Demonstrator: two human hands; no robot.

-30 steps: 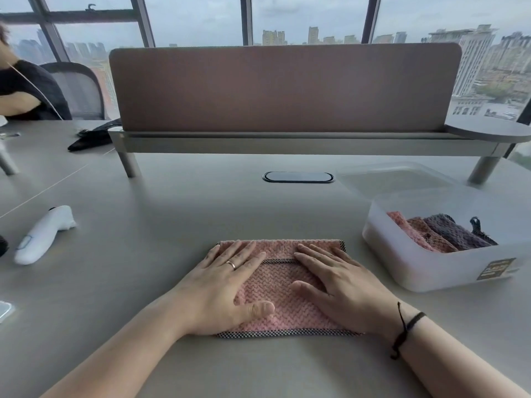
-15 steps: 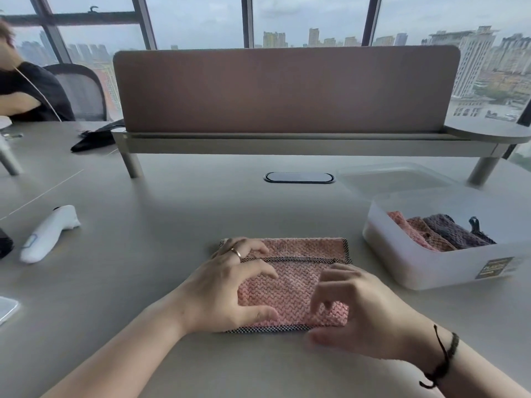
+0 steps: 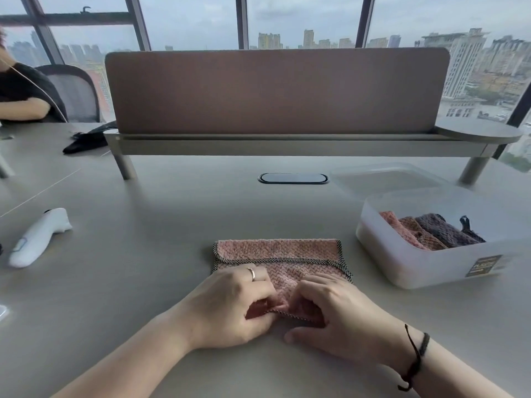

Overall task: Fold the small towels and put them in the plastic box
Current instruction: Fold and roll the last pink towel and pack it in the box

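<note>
A pink towel point(image 3: 275, 251) with a checked black-and-white edge lies folded on the grey desk point(image 3: 149, 254) in front of me. My left hand point(image 3: 232, 305) and my right hand point(image 3: 330, 314) sit side by side at its near edge, fingers curled, both pinching that edge and bunching the cloth a little off the desk. The translucent plastic box point(image 3: 431, 265) stands to the right, with several folded towels point(image 3: 431, 231), pink and purple, standing inside it.
The box's clear lid point(image 3: 385, 179) lies behind it. A white handheld device point(image 3: 37, 237) rests at the left. A brown desk divider on a raised shelf point(image 3: 275, 93) closes off the back, with a cable port point(image 3: 293, 178) before it. Another person sits far left.
Both hands went from lying flat on the towel to curling, then slid back to its near edge and pinched it, lifting it slightly.
</note>
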